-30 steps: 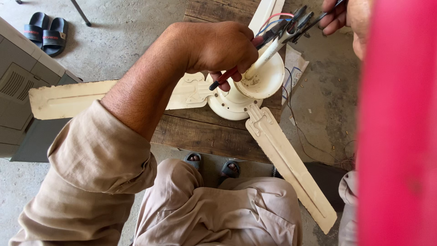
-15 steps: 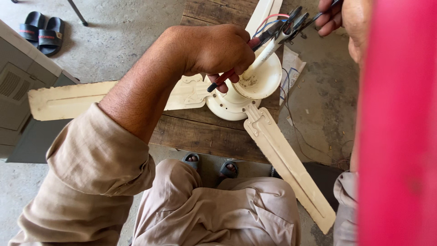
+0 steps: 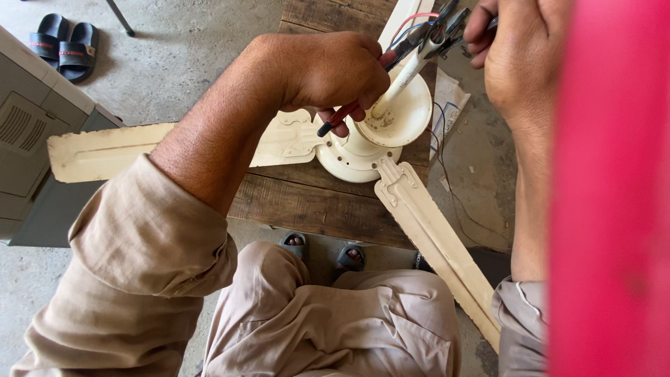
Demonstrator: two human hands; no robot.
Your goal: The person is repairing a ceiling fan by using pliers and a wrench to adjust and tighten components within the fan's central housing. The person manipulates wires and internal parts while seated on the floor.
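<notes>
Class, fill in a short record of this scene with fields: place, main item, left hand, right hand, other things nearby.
Place: wooden table on a concrete floor
Main item: cream ceiling fan lying on the table, rod pointing up
Left hand: grips red-handled pliers at the top of the rod
Right hand: at the wires by the rod's top
Other things nearby: black sandals, grey cabinet

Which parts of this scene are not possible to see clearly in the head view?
- Head view: the plier tips and wires run into the top edge, so what they grip is cut off.
- The right hand is partly behind a blurred pink shape; its fingers are hard to tell.
- The left hand covers most of the red tool handle.
- One fan blade ends behind the knee.
</notes>
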